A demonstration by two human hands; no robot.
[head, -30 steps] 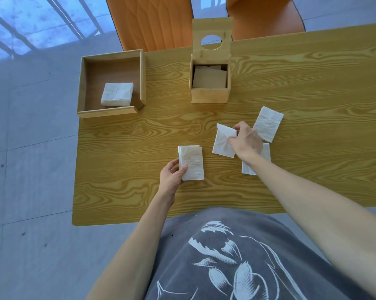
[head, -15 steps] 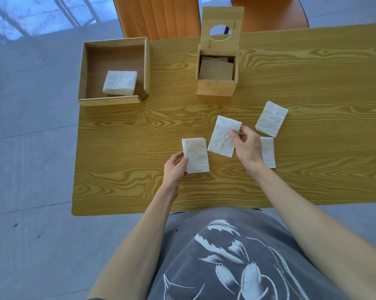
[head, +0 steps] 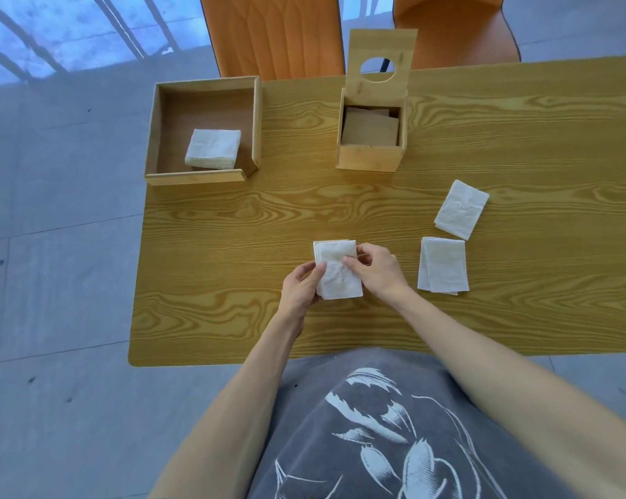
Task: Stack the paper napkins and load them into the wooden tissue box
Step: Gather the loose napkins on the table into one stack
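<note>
I see both hands on the napkin stack at the table's near middle: my left hand pinches its left edge, my right hand presses fingers on its top. The wooden tissue box stands beyond, lid up, nothing between it and the stack. To the right lie a second small pile and a single napkin. An open wooden tray at the far left holds another wad. No writing shows; the box's contents look like brown card, I think.

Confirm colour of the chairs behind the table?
Orange, both chairs; head view, top edge, past the table.
</note>
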